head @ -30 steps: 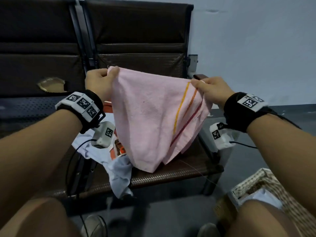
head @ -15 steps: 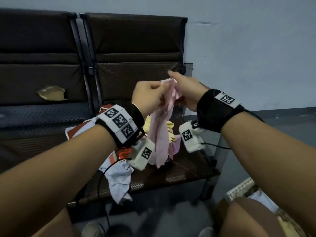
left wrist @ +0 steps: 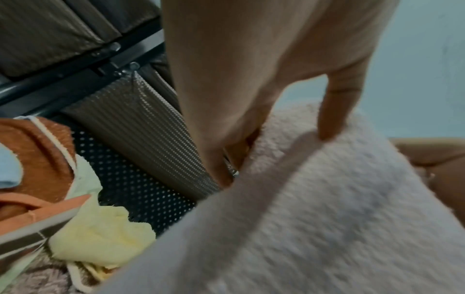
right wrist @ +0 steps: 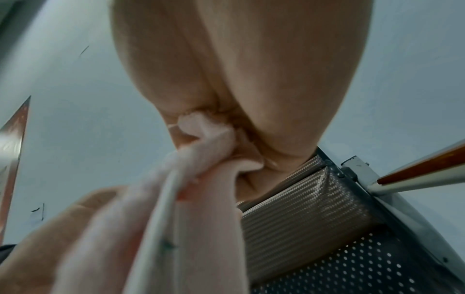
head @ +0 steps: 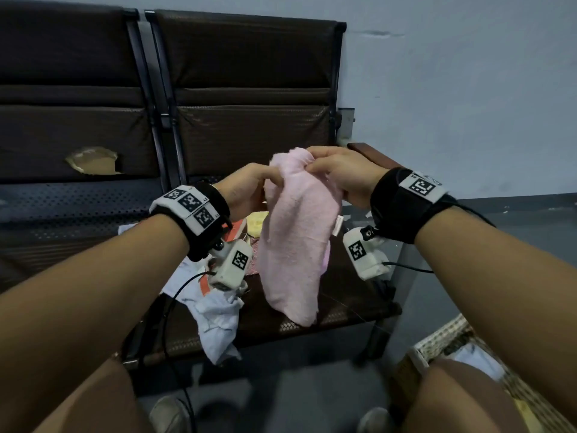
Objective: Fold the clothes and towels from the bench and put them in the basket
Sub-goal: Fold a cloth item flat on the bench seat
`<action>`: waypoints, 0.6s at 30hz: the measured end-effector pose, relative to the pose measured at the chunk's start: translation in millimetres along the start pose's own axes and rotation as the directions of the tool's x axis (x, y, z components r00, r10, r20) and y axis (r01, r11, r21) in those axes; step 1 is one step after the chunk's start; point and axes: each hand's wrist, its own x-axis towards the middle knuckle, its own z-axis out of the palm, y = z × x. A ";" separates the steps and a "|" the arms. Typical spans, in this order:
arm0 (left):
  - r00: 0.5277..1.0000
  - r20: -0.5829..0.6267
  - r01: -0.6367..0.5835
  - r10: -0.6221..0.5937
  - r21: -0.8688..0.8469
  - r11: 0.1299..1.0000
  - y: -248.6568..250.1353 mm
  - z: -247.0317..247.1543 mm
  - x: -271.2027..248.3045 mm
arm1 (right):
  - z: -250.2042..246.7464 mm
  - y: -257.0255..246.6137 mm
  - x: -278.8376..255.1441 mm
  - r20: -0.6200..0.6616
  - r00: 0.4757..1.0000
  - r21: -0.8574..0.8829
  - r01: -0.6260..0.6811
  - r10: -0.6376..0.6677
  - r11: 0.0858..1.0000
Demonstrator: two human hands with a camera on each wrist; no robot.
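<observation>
Above bench (head: pixel 312 320), both hands pinch pink towel (head: pixel 296 245).

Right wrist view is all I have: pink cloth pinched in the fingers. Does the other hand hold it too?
Observer: Yes. In the head view the left hand holds the pink towel at its top, beside the right hand.
Operator: Does the towel touch the bench?
Observer: It hangs down in front of the bench seat; contact cannot be told.
Operator: Are more items left to fold?
Observer: Yes. The left wrist view shows a yellow cloth and an orange garment on the seat.
</observation>
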 end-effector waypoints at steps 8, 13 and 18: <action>0.975 -0.191 -0.069 0.111 0.214 0.974 -4.6 -17.4 42.1 | -37.5 31.5 19.6 -0.059 0.971 -0.273 -0.238 0.231 0.932; 0.884 -0.366 -0.157 0.290 0.351 0.923 12.5 -19.3 72.9 | -51.5 35.0 42.3 -0.383 0.923 -0.382 -0.182 0.025 0.906; 0.818 -0.379 -0.359 0.432 0.251 0.899 44.4 -26.3 85.7 | -50.5 23.7 59.0 -0.520 0.807 -0.289 0.141 -0.279 0.947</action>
